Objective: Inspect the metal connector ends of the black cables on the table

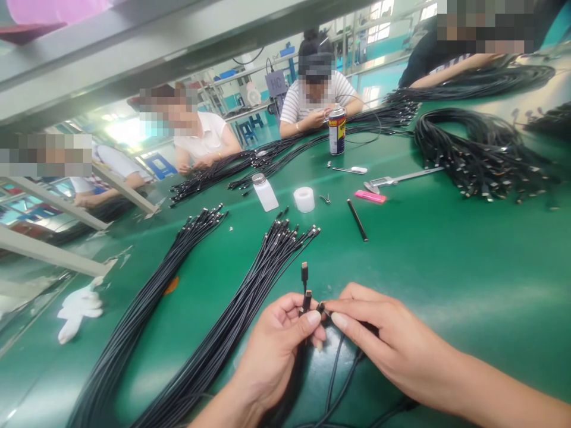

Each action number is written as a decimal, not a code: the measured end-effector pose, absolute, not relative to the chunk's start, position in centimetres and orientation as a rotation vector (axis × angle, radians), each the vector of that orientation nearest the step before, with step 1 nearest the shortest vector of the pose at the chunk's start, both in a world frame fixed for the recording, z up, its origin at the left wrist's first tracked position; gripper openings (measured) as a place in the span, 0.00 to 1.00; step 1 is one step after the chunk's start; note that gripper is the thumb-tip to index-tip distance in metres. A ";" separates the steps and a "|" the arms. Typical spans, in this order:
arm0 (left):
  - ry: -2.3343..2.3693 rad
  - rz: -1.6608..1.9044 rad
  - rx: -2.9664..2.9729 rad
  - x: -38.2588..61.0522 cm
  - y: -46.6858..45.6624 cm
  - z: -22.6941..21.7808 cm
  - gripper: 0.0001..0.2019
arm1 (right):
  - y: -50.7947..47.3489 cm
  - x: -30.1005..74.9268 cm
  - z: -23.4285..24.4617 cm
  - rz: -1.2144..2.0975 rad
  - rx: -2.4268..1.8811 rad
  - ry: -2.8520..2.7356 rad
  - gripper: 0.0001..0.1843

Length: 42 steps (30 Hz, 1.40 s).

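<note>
My left hand is closed around a few black USB cables, their metal-tipped plugs standing up between thumb and fingers. Beside it, my right hand pinches a small dark piece at the left fingertips, seemingly another cable end; the fingers partly hide it. Loose black cable hangs below both hands. Left of them lies a long bundle of black cables, plugs pointing away from me. A second cable bundle curves farther left.
On the green table stand a spray can, a small bottle and a tape roll. Calipers, a pink tool and a black pen lie beyond my hands. A white glove rests left. Several co-workers sit opposite.
</note>
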<state>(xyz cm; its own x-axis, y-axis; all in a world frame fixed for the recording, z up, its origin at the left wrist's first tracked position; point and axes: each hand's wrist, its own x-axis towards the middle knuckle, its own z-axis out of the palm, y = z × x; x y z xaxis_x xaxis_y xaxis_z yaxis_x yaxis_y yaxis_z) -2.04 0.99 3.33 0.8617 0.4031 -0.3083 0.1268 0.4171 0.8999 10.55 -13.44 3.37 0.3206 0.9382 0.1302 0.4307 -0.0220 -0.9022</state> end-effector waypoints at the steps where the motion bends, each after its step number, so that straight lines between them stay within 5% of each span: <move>1: 0.529 0.185 1.142 -2.0 1.0 3.4 0.09 | -13.4 10.5 3.4 0.661 -1.620 -1.264 0.16; 42: 0.561 0.181 1.170 -2.0 0.7 3.1 0.11 | -13.5 10.5 2.9 0.629 -1.636 -1.280 0.16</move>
